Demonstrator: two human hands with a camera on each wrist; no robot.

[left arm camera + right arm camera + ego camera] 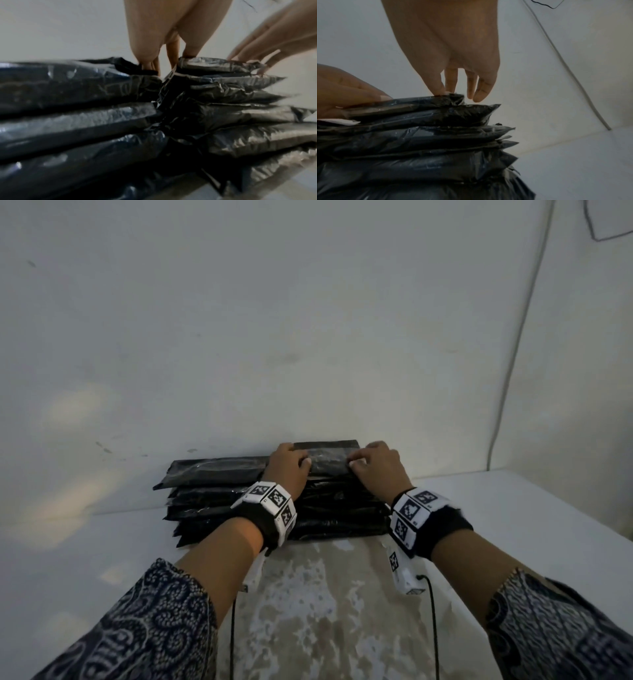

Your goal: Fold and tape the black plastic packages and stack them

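You face a plain white wall, dim and faintly stained. A thin grey cable runs down its right side. Below you, the white desk shows a worn, blotchy patch near you.

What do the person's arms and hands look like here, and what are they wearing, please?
Both hands are bare. Each wrist carries a black band with white blocks of black square markers: left wristband, right wristband. Thin black cables hang from them. The sleeves are dark blue with white swirl print.
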